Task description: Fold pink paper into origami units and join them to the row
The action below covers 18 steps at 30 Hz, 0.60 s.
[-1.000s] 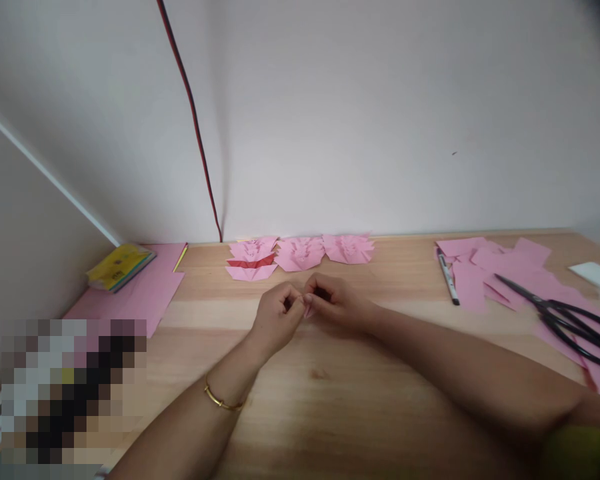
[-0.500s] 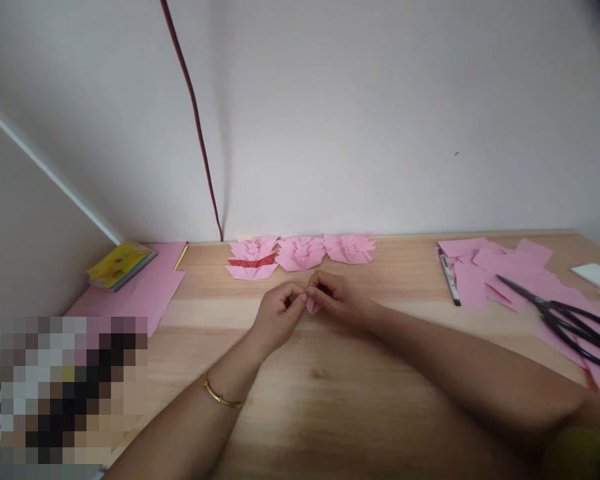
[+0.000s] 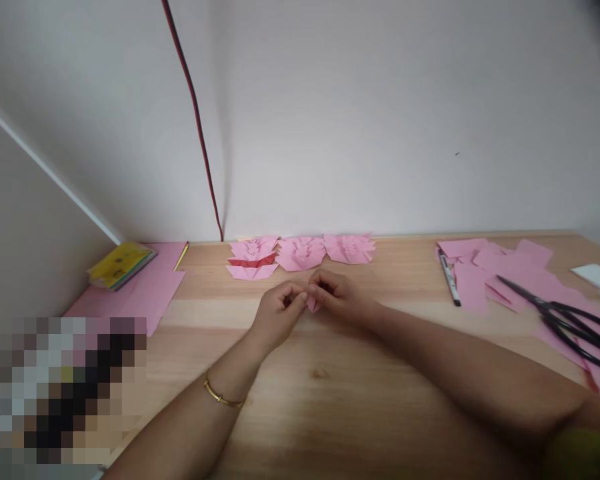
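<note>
Because the paper (image 3: pixel 312 305) looked small, the left hand (image 3: pixel 276 317) and the right hand (image 3: pixel 344 298) both pinched it, seemingly to hold it steady.

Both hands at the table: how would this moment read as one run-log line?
left hand: on small pink paper | right hand: same paper | scissors: right, on pink sheets

- Tabletop (image 3: pixel 280 413): pale wood, visible grain, soft sheen.
- Folded pieces (image 3: pixel 301 254): matt paper, creased.
- Scissors (image 3: pixel 555 310): dark, metal-looking blades.
- Bangle (image 3: pixel 221 400): gold-coloured metal, shiny.
- Yellow packet (image 3: pixel 120 264): glossy, plastic-looking.
- Wall (image 3: pixel 340 120): matt, smooth.
</note>
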### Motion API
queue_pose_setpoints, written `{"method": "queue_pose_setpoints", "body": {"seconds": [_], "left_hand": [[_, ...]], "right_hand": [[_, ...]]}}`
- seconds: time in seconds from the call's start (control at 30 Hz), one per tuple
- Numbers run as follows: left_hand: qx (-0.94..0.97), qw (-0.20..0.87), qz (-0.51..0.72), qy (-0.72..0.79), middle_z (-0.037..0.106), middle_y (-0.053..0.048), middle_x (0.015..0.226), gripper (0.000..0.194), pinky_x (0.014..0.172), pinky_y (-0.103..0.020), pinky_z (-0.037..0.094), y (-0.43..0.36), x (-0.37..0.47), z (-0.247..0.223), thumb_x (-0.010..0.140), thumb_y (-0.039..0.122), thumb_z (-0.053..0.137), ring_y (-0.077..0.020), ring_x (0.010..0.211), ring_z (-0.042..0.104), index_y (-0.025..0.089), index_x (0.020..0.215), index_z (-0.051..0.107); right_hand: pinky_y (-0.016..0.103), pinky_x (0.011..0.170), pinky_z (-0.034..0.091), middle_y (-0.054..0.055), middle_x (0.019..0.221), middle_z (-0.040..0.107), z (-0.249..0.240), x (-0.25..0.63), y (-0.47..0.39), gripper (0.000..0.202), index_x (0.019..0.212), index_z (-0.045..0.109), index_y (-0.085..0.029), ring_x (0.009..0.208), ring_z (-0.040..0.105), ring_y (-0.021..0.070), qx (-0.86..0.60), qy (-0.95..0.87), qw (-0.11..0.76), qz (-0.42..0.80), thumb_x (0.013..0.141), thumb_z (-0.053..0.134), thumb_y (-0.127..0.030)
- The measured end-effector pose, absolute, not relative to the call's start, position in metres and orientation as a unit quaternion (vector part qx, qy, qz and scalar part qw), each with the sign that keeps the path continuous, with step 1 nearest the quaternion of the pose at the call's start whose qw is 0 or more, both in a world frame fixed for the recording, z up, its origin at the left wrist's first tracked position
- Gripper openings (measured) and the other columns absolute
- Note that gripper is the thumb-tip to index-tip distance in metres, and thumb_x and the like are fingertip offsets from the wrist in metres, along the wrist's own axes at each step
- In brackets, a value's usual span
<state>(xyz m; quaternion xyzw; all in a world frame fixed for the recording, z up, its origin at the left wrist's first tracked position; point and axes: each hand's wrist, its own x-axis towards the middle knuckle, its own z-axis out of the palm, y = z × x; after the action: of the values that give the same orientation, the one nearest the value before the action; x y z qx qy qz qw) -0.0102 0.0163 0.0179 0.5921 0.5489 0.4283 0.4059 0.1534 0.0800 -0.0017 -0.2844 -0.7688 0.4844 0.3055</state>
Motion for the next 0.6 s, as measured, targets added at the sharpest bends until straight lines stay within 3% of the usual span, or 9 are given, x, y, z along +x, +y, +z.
{"method": "queue_pose_setpoints", "body": {"seconds": [0.6], "left_hand": [[0.632,0.384,0.407,0.537,0.061,-0.003,0.068,0.024,0.062,-0.024,0.038,0.0155,-0.0108,0.0235,0.083,0.031,0.052,-0.0130,0.065,0.052,0.014,0.069,0.061]], "right_hand": [[0.023,0.059,0.041,0.001,0.067,0.061,0.0022,0.1544,0.0763,0.032,0.076,0.050,-0.018,0.063,0.055,0.0119,-0.276,-0.786,0.300,0.465,0.093,0.043,-0.044]]}}
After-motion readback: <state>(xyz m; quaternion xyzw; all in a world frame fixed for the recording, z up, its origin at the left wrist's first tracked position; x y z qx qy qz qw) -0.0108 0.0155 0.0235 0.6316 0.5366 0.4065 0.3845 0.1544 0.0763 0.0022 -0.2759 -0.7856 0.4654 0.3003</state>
